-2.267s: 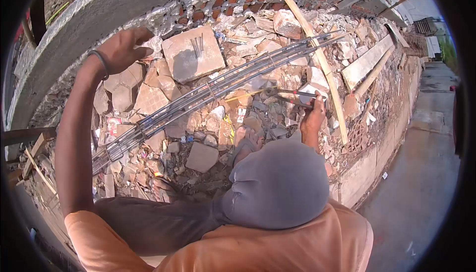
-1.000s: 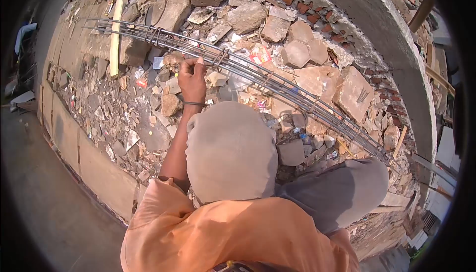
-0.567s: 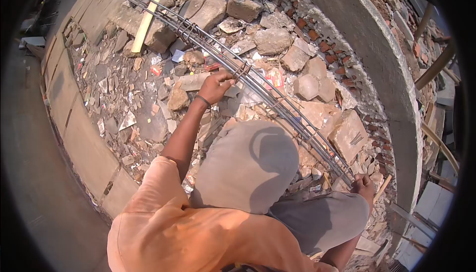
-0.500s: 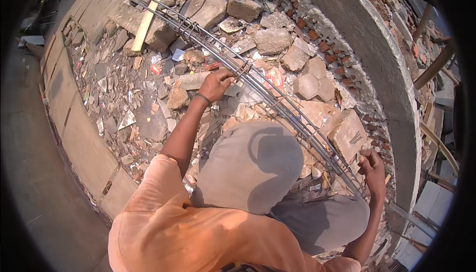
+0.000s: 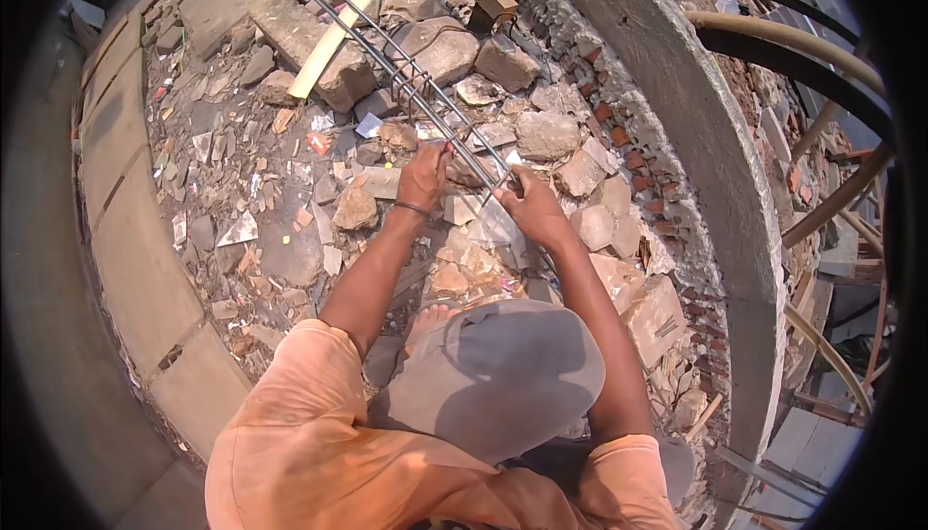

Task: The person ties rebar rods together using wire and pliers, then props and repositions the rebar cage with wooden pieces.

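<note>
A steel rebar cage point(image 5: 425, 95), long thin bars joined by ties, slants from the upper left down to my hands. My left hand point(image 5: 423, 182), with a dark band on its wrist, is closed against the left side of the bars; a small red spot shows at its fingertips. My right hand point(image 5: 534, 206) is closed at the right side of the cage, with thumb and fingers pinching at a bar or tie. The bars' course below my right hand is mostly hidden by my arm and knee. My bent knee point(image 5: 493, 366) in grey trousers is below both hands.
Broken concrete chunks point(image 5: 546, 133) and small debris cover the ground. A pale wooden strip point(image 5: 353, 22) crosses near the cage's far end. On the right runs a rough concrete wall point(image 5: 706, 143) with exposed brick; paving slabs point(image 5: 145, 269) line the left.
My right hand has moved from the lower right, beside the cage's near end, up to the bars close to my left hand. The cage's near part no longer shows on the right.
</note>
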`<state>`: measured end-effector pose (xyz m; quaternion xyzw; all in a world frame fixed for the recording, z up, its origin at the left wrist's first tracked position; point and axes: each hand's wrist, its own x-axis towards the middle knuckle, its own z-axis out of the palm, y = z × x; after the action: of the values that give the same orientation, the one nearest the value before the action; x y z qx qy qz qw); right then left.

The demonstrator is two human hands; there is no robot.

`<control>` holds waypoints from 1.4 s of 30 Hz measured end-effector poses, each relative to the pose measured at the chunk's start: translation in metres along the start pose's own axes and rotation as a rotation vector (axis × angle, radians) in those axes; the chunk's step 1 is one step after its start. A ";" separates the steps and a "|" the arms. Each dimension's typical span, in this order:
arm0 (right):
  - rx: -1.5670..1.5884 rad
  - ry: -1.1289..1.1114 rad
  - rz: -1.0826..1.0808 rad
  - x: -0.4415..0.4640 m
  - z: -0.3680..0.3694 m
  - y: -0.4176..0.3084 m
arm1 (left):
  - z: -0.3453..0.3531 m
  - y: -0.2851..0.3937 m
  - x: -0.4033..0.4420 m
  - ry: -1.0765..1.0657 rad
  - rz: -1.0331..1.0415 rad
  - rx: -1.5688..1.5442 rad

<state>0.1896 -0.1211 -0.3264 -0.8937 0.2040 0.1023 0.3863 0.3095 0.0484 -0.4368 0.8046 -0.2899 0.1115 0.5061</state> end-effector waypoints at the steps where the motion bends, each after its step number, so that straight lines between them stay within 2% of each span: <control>1: 0.007 0.035 -0.018 -0.001 0.004 0.003 | -0.003 -0.009 0.007 -0.031 0.019 0.026; 4: 0.030 0.063 -0.034 -0.016 0.001 0.017 | -0.010 -0.033 0.022 -0.131 0.074 0.100; 7: 0.079 -0.103 0.227 -0.025 -0.016 0.010 | -0.009 -0.031 0.020 -0.114 0.042 0.087; 10: 0.113 -0.098 0.187 -0.033 -0.011 0.005 | -0.012 -0.008 0.016 -0.081 -0.045 -0.010; 11: -0.012 0.001 0.051 -0.035 -0.004 0.010 | -0.014 0.002 0.013 -0.075 -0.084 -0.060; 14: -0.206 0.051 0.084 -0.035 0.003 0.011 | -0.005 -0.012 0.009 -0.042 -0.042 0.064; 15: -0.227 0.132 0.028 -0.035 0.007 0.014 | -0.001 -0.018 0.009 0.008 -0.028 0.067; 18: -0.221 0.052 0.098 -0.035 -0.002 0.002 | -0.005 -0.026 0.017 0.017 -0.023 0.096; 22: -0.250 0.061 0.037 -0.037 0.003 0.010 | -0.005 -0.025 0.021 0.044 0.007 0.095; 24: -0.263 0.028 0.036 -0.037 0.002 0.017 | -0.005 -0.026 0.020 0.012 -0.045 0.093; 26: -0.297 -0.153 0.053 -0.048 -0.043 -0.007 | -0.005 -0.020 0.018 -0.041 -0.079 0.116; 28: -0.374 -0.101 -0.030 -0.050 -0.080 0.025 | -0.007 -0.013 0.017 -0.095 -0.151 0.096; 30: -0.539 -0.069 0.081 -0.068 -0.130 0.030 | 0.002 -0.034 0.006 -0.056 -0.128 0.066; 31: -0.582 -0.039 0.139 -0.085 -0.152 0.035 | 0.005 -0.031 -0.001 0.029 -0.031 0.122; 32: -0.662 0.045 0.107 -0.102 -0.167 0.055 | 0.009 -0.020 -0.012 0.041 -0.197 -0.021; 34: -0.726 0.002 0.221 -0.155 -0.197 0.055 | 0.011 0.005 -0.042 0.053 -0.550 -0.280; 36: -0.619 0.059 0.282 -0.218 -0.205 0.080 | 0.018 -0.009 -0.096 -0.106 -0.705 -0.376; 38: -0.496 0.081 0.377 -0.276 -0.199 0.118 | 0.017 0.032 -0.129 -0.577 -0.764 -0.528; 40: -0.337 0.099 0.521 -0.338 -0.174 0.140 | 0.023 0.087 -0.143 -1.028 -0.822 -0.536; 42: 0.015 -0.104 0.783 -0.386 -0.143 0.152 | 0.035 0.099 -0.158 -1.399 -0.744 -0.646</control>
<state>-0.2196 -0.2096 -0.1964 -0.7389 0.5103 0.2856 0.3346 0.1202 0.0418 -0.4535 0.5472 -0.2703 -0.6722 0.4190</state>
